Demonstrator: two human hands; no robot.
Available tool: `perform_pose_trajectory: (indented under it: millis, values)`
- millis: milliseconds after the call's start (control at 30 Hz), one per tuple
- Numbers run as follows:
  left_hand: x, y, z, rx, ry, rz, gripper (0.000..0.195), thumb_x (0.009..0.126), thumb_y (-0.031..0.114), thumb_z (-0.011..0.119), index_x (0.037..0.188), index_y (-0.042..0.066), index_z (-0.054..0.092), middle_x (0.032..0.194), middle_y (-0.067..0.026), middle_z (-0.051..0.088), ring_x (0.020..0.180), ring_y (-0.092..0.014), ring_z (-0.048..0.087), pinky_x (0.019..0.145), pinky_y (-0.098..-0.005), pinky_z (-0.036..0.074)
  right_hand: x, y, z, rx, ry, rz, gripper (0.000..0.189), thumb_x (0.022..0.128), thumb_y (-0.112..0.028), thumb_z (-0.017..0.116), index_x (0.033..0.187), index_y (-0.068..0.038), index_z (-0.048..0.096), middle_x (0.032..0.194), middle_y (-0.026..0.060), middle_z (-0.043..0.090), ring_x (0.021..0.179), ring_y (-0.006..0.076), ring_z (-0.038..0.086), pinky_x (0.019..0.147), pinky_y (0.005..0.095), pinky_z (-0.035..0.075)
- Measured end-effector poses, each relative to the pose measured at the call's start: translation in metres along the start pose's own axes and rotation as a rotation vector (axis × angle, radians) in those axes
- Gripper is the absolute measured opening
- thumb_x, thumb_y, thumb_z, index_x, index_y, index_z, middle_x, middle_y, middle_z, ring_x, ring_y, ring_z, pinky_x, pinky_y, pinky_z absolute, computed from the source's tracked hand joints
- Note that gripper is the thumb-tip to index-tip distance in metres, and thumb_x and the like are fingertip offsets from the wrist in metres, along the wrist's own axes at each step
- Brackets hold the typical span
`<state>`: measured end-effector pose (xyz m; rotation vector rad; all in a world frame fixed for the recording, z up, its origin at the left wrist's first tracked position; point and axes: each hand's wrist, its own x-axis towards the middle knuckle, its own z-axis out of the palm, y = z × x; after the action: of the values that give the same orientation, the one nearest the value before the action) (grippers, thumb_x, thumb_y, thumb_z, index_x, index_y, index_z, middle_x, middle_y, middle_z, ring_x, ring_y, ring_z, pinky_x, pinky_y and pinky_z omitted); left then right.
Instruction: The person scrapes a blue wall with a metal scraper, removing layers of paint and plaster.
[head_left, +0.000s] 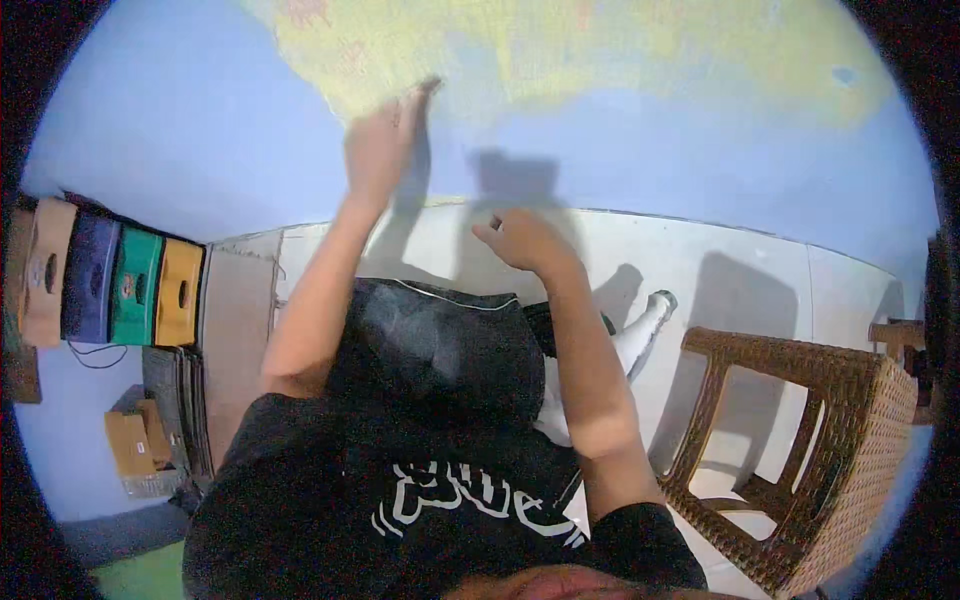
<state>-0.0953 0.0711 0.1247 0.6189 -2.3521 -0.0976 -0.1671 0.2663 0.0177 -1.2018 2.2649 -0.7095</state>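
My left hand (381, 146) is raised against the painted wall (592, 142), its fingers drawn together and pointing up at the border between pale blue and a patchy yellow area (660, 52). A small dark spot shows at the fingertips; whether it is a held object or shadow is unclear. Lower and to the right, my right hand (519, 238) hangs in front of my body, apart from the wall, with its fingers loosely curled. I see no object in it. Shadows of my left arm and my head fall on the wall and floor.
A brown woven-pattern stool (780, 349) lies to the right on pale floor tiles (765, 247). Near my leg is a long white object (649, 334). Coloured drawers (135, 285), dark folded panels (176, 405) and a cardboard box (129, 442) are on the left.
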Motion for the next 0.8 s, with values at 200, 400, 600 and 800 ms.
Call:
perform_pose_trajectory:
  millis: [200, 400, 600, 800]
  values:
    - [0.033, 0.000, -0.019, -0.034, 0.040, 0.063, 0.055, 0.097, 0.045, 0.048, 0.081, -0.003, 0.067, 0.072, -0.0249, 0.061, 0.064, -0.040, 0.060, 0.057, -0.0457, 0.044, 0.001, 0.008, 0.009, 0.010, 0.043, -0.048, 0.053, 0.093, -0.047, 0.055, 0.099, 0.004, 0.069, 0.099, 0.0289, 0.066, 0.094, 0.0442, 0.063, 0.086, 0.0494, 0.048]
    - [-0.048, -0.056, 0.062, -0.140, -0.211, -0.134, 0.061, 0.099, 0.049, 0.044, 0.078, -0.004, 0.066, 0.078, -0.0290, 0.060, 0.071, -0.046, 0.058, 0.065, -0.0496, 0.043, 0.002, -0.001, 0.007, 0.028, 0.046, -0.094, 0.053, 0.091, -0.047, 0.057, 0.097, 0.004, 0.068, 0.096, 0.0283, 0.067, 0.090, 0.0431, 0.065, 0.083, 0.0495, 0.049]
    - [-0.042, -0.025, 0.034, -0.214, -0.099, -0.087, 0.060, 0.100, 0.046, 0.043, 0.080, -0.005, 0.066, 0.079, -0.0306, 0.060, 0.074, -0.044, 0.060, 0.067, -0.0499, 0.043, -0.003, -0.001, -0.006, 0.022, 0.010, -0.029, 0.053, 0.091, -0.047, 0.057, 0.097, 0.005, 0.068, 0.098, 0.0280, 0.067, 0.093, 0.0428, 0.064, 0.087, 0.0487, 0.049]
    - [0.041, 0.009, -0.044, -0.184, 0.069, -0.025, 0.064, 0.097, 0.051, 0.048, 0.072, -0.006, 0.062, 0.062, -0.0226, 0.055, 0.058, -0.034, 0.053, 0.059, -0.0436, 0.042, -0.003, 0.005, -0.007, 0.044, 0.011, -0.044, 0.051, 0.092, -0.046, 0.057, 0.102, 0.003, 0.067, 0.098, 0.0274, 0.067, 0.094, 0.0426, 0.064, 0.086, 0.0479, 0.049]
